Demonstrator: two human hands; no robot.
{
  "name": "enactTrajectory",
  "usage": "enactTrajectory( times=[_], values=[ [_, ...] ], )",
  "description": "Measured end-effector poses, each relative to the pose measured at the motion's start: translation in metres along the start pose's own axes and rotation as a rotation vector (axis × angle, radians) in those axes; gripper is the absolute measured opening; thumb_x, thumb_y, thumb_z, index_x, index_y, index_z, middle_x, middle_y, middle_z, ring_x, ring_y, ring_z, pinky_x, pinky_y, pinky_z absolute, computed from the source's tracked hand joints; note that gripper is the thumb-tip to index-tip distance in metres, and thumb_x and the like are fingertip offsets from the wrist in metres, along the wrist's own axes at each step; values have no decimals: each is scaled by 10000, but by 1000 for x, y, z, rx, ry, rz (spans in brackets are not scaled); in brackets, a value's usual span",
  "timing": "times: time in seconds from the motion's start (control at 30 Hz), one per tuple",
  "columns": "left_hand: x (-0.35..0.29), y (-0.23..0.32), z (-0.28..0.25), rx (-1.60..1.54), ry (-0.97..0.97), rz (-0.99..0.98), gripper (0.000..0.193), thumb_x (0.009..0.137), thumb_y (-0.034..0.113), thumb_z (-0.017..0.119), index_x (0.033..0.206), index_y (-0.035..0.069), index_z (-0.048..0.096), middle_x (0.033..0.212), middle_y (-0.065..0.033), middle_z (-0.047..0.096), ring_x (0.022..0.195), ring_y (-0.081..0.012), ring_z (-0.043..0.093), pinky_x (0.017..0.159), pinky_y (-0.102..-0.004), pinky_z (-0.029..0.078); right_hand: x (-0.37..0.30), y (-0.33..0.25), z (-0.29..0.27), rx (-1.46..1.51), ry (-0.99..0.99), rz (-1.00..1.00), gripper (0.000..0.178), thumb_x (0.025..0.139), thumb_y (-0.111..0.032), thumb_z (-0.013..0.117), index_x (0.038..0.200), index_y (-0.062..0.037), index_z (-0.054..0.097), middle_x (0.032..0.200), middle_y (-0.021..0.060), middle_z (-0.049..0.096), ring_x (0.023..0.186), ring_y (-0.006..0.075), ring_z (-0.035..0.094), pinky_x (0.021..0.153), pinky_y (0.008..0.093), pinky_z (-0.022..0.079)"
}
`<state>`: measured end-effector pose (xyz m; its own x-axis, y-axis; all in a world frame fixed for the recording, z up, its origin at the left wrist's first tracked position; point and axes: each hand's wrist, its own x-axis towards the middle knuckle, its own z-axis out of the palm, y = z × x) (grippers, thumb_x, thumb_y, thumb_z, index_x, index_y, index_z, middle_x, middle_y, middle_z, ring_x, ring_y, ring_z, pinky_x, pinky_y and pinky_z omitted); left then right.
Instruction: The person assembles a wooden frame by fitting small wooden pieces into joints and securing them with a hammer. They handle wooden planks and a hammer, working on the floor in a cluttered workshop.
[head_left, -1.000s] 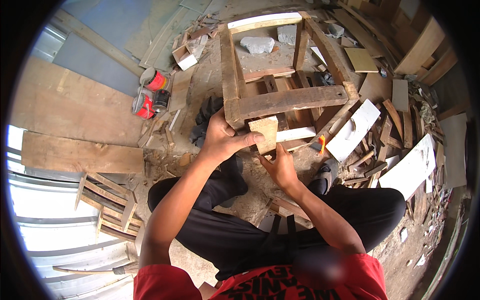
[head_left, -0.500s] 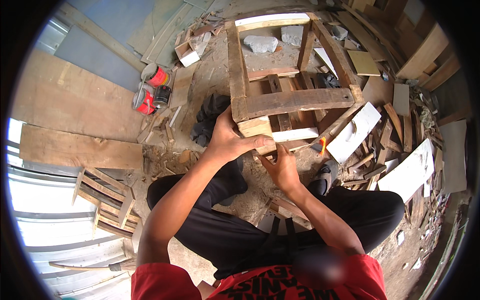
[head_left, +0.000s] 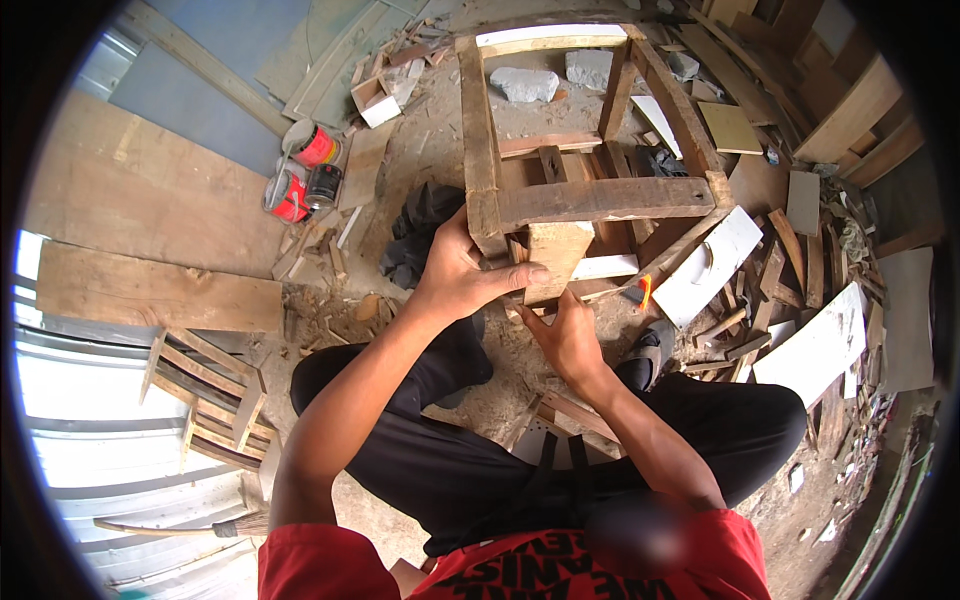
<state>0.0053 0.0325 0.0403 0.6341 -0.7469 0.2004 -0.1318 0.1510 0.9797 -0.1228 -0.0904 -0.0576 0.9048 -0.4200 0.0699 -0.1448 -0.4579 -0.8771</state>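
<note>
A short pale wooden block (head_left: 558, 255) is held at the near left corner of an old brown wooden frame (head_left: 605, 200) with legs and rails. My left hand (head_left: 462, 272) is closed at that corner, its thumb pressed on the block's left edge; its other fingers are hidden behind the wood. My right hand (head_left: 568, 338) pinches the block's lower end, with the fingertips partly hidden. The block's upper end lies against the frame's near rail. An orange-handled tool (head_left: 645, 292) lies to the right of my right hand.
Scrap wood (head_left: 775, 260) and white boards (head_left: 815, 335) heap up at the right. Paint cans (head_left: 310, 145) stand at the far left beside dark cloth (head_left: 415, 225). A slatted wooden piece (head_left: 215, 395) and a broom (head_left: 235, 527) lie at the left. Stone lumps (head_left: 525, 85) sit beyond the frame.
The block has shifted right and turned, away from the frame's corner leg, so the gap beside that leg now shows. Both hands keep nearly the same place.
</note>
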Motion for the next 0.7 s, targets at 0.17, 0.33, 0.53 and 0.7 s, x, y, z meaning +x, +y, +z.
enactTrajectory(
  times=[0.17,0.33,0.53,0.7],
  values=[
    [-1,2,3,6,6,22,613,748,72,856,1247,-31,515,1160,-129,655,1056,-175,653,892,-324,553,1,-1,-4,-77,-19,-80,448,828,-213,771,1081,107,584,941,297,677,888,440,675,760,459,551],
    [-1,1,2,32,12,20,607,752,94,860,1240,-28,519,1152,-131,660,1051,-177,657,894,-328,556,5,-3,-8,-164,-2,-154,424,813,-203,772,982,126,563,832,313,655,760,464,664,661,481,555],
    [-1,2,6,-1,23,31,597,758,101,860,1234,-27,523,1154,-131,660,1049,-175,656,898,-332,558,4,-14,-22,-486,-46,-75,486,866,-345,719,970,109,580,823,263,672,758,403,691,640,442,573],
    [-3,3,5,-11,28,34,581,763,78,851,1228,-38,522,1152,-139,661,1052,-178,655,898,-329,559,5,-15,-27,-578,-75,-94,526,886,-427,678,952,91,609,841,236,684,765,350,707,646,414,583]
  ],
)
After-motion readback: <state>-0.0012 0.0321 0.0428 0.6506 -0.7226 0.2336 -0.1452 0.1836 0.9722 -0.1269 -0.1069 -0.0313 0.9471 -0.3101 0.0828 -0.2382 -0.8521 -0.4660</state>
